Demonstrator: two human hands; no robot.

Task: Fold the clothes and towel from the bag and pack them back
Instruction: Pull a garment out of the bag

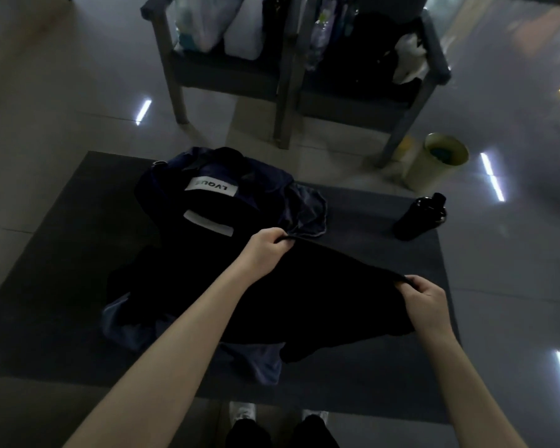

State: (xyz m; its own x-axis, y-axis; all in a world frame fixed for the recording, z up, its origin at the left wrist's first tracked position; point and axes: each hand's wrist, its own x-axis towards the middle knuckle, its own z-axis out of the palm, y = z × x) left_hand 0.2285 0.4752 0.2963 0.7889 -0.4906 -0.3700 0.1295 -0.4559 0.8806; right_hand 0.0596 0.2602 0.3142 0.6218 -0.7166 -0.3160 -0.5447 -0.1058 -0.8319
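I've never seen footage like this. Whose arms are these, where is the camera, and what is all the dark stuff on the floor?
There is no machine here: a person is working with bare hands, and the one camera sits on their head, looking forward and down. That is why you see two forearms and, at the bottom edge, their shoes. The left hand and right hand each pinch an edge of a black garment, holding it stretched above a dark mat. Further back on the mat lie a navy bag with a white label, more bluish cloth, and a black bottle on its side. Beyond stand chairs and a yellow bin.
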